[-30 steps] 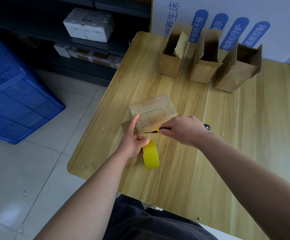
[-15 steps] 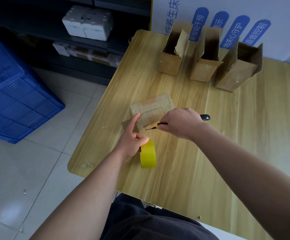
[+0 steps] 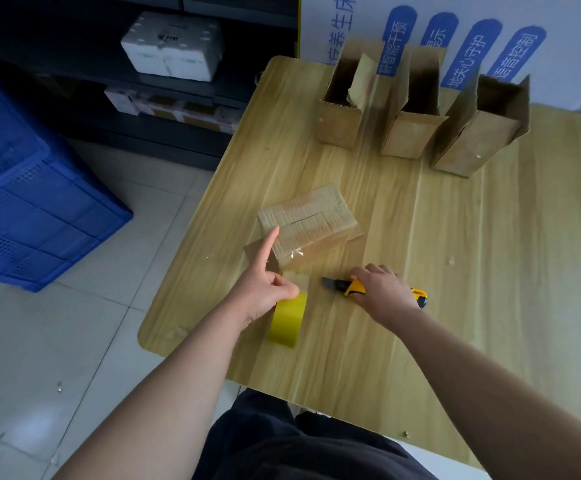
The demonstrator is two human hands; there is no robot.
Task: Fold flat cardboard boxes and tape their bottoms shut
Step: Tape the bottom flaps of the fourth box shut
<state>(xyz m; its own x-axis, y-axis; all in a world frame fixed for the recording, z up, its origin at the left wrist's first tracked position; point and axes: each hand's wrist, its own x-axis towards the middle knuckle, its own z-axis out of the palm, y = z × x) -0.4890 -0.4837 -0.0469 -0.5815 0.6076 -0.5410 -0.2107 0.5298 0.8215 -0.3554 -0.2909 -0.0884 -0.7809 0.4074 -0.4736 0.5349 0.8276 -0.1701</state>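
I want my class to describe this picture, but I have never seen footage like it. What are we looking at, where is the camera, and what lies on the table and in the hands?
No machine here: a person works with bare hands, and the one camera sits on their head, looking down, so both arms reach in from below. The left hand grips a roll of yellow tape, its forefinger stretched out to the cardboard box that lies on the wooden table, closed flaps up. The right hand holds a yellow knife, blade out. Three open boxes stand at the table's far edge.
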